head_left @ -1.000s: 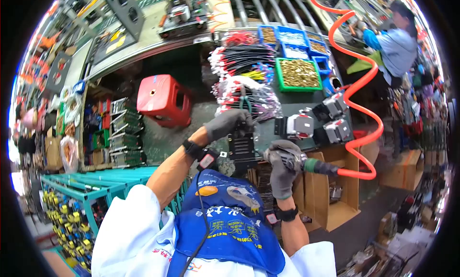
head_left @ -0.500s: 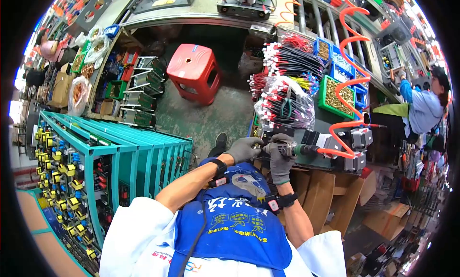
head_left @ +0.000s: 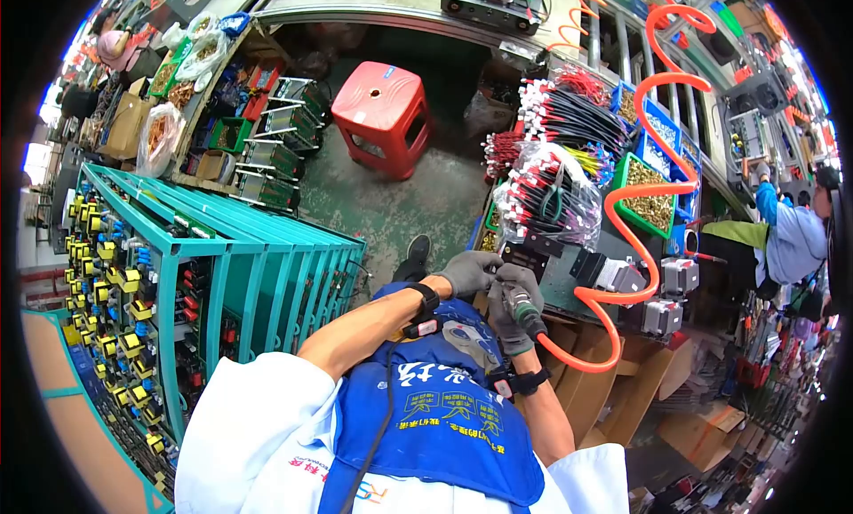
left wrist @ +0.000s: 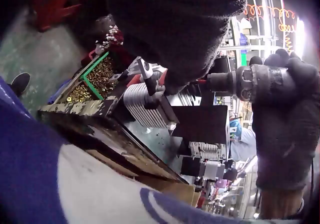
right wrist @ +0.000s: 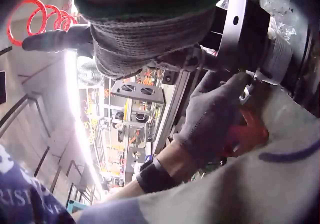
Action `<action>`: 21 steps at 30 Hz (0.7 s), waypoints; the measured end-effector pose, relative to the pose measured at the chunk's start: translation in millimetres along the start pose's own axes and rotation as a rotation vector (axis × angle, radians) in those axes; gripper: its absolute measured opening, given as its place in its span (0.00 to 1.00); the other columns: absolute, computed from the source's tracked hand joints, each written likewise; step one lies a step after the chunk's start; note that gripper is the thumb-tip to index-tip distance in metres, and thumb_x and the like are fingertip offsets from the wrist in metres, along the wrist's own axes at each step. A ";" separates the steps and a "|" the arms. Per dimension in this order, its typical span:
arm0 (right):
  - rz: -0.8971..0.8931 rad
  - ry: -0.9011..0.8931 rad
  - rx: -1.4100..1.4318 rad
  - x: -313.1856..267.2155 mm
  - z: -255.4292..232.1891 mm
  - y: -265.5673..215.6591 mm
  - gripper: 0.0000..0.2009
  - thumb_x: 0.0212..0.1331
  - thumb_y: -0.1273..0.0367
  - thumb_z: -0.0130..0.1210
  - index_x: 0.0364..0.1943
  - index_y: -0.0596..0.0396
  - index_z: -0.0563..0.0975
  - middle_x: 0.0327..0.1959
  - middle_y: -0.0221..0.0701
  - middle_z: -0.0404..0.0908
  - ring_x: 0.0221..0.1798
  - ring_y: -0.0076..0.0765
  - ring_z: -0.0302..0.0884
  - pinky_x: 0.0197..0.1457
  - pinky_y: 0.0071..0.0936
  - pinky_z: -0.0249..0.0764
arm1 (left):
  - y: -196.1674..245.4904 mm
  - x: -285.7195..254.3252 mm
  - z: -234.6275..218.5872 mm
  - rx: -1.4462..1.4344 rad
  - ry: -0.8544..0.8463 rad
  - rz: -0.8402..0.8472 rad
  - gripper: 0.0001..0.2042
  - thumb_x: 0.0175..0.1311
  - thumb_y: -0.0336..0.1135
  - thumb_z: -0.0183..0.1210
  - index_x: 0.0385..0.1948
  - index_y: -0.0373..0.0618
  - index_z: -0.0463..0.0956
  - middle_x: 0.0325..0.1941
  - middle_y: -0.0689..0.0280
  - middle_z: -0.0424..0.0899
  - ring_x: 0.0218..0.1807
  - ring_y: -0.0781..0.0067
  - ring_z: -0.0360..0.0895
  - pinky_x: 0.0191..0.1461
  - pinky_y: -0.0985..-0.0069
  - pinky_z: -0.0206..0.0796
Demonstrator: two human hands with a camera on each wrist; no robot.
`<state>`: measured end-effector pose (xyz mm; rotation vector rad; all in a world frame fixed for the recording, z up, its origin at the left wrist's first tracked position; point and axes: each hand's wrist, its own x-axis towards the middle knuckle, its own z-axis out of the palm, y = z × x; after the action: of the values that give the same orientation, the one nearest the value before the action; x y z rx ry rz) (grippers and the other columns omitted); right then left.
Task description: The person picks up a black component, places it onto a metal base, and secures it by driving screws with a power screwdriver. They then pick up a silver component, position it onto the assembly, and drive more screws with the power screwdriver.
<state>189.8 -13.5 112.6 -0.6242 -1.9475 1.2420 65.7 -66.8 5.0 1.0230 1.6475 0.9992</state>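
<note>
A: Right hand?
B: Closed round the driver, red hose attached.
A: Driver's place?
B: Held at the near edge of the desk, tip pointed at the left hand.
A: Left hand state?
B: Fingers bent by the tip; whether anything is pinched cannot be told.
A: Around?
B: Black bracket seen just beyond, wire bundles farther, green bin placed to their right.
</note>
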 end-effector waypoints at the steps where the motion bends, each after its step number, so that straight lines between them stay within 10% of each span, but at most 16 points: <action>1: 0.014 0.009 -0.009 0.0 -0.1 2.0 0.09 0.52 0.80 0.58 0.37 0.57 0.76 0.38 0.32 0.79 0.41 0.31 0.77 0.49 0.27 0.74 | -2.7 0.9 0.7 -0.016 -0.005 0.007 0.15 0.57 0.39 0.64 0.46 0.50 0.79 0.39 0.59 0.85 0.42 0.60 0.82 0.47 0.69 0.72; 9: 0.158 0.035 0.069 0.4 -5.4 4.1 0.11 0.52 0.80 0.58 0.40 0.57 0.75 0.37 0.30 0.78 0.39 0.27 0.76 0.45 0.25 0.75 | -1.8 -2.5 4.4 -0.125 -0.032 -0.024 0.15 0.56 0.31 0.65 0.47 0.43 0.79 0.43 0.62 0.85 0.46 0.74 0.80 0.50 0.74 0.71; 18: 0.188 0.229 0.314 31.7 -11.0 -34.8 0.09 0.57 0.80 0.52 0.41 0.61 0.73 0.35 0.34 0.77 0.31 0.27 0.78 0.39 0.30 0.82 | -7.4 -2.3 15.2 0.240 0.180 0.324 0.10 0.62 0.38 0.61 0.39 0.44 0.77 0.39 0.57 0.82 0.43 0.50 0.79 0.45 0.67 0.71; 21: 0.197 0.262 0.452 43.5 -10.4 -16.1 0.12 0.55 0.84 0.53 0.43 0.63 0.73 0.36 0.36 0.78 0.33 0.29 0.78 0.40 0.29 0.81 | 2.3 -2.5 14.7 0.062 0.331 0.029 0.11 0.66 0.41 0.56 0.40 0.44 0.76 0.35 0.54 0.80 0.39 0.49 0.79 0.43 0.66 0.72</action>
<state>171.1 16.9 143.9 -0.7099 -1.3546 1.5716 80.8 -66.0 4.3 0.9618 1.9462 1.1927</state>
